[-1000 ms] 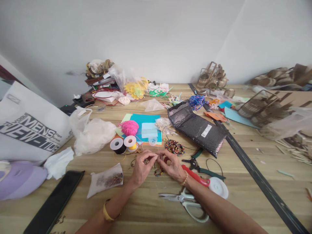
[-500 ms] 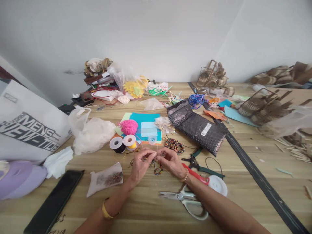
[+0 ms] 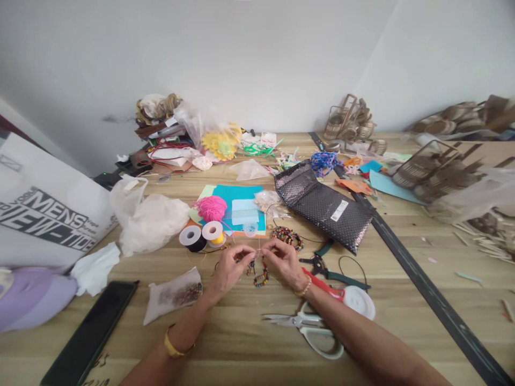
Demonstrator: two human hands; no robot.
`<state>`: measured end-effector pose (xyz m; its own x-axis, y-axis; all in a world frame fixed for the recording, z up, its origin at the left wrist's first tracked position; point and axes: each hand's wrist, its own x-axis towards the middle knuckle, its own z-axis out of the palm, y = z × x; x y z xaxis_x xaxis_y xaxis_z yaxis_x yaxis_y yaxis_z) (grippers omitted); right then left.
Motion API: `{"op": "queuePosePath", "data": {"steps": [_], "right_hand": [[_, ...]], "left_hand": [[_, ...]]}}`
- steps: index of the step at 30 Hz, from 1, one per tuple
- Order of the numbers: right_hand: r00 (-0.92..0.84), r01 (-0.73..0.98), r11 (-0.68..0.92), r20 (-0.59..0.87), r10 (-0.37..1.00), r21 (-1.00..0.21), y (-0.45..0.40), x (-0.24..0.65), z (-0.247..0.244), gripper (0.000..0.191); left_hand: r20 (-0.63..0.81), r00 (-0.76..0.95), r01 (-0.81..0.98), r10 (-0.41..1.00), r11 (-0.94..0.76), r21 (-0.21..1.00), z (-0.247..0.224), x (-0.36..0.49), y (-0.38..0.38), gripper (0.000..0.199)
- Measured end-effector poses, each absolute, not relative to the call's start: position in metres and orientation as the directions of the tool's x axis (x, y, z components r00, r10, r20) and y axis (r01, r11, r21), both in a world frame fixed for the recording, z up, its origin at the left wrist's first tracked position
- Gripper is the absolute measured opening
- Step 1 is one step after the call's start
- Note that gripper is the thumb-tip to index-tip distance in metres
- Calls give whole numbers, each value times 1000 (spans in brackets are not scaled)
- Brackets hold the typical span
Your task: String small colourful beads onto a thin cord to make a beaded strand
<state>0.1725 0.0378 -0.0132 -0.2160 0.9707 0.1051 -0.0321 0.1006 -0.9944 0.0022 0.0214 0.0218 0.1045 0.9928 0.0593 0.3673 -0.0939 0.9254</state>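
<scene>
Pouch of beads [image 3: 173,296] on worktop [image 3: 225,343], left of beaded loop [image 3: 262,282]. Black thread spool [image 3: 196,244] and yellow thread spool [image 3: 214,234] beyond loop, to left. Left hand [image 3: 231,268] just left of loop, fingers pinched shut on thin pale strand [image 3: 259,242], which stands up beyond loop. Loop lies on worktop below fingertips. Right hand [image 3: 284,261] just right of loop, fingers likewise pinched on strand. Coiled bead strands [image 3: 296,239] beyond loop, to right. Scissors [image 3: 298,321] nearer than loop, to right, blades nearly closed. Green-handled pliers [image 3: 319,266] farther right of loop.

I'm on the single head view, angled forward and down, just above the table [image 3: 233,348], taking in the wall [image 3: 257,64].
</scene>
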Motion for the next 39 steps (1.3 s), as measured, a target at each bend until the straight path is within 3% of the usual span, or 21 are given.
{"op": "queuePosePath", "data": {"steps": [4, 7, 12, 16, 21, 28, 39], "right_hand": [[-196, 122, 181, 155, 968, -976, 40, 174, -16, 23], [-215, 180, 196, 156, 964, -964, 41, 175, -17, 21], [-219, 137, 164, 132, 967, -977, 42, 175, -20, 20], [-204, 37, 118, 108, 973, -992, 46, 176, -19, 23], [-180, -100, 63, 80, 980, -993, 52, 178, -14, 30], [-152, -135, 3, 24, 988, -991, 55, 179, -13, 32], [-210, -108, 21, 44, 977, -994, 53, 178, -10, 31]], "left_hand": [[31, 229, 479, 973, -140, 867, 17, -7, 27, 11], [78, 293, 623, 953, -252, 741, 17, -11, 27, 13], [50, 422, 772, 905, -387, 505, 21, -8, 23, 17], [18, 462, 815, 887, -432, 386, 21, -3, 20, 16], [8, 468, 826, 884, -440, 353, 18, 0, 19, 20], [-39, 466, 852, 884, -436, 291, 16, 1, 19, 16], [2, 449, 810, 894, -408, 421, 17, -13, 18, 23]]}}
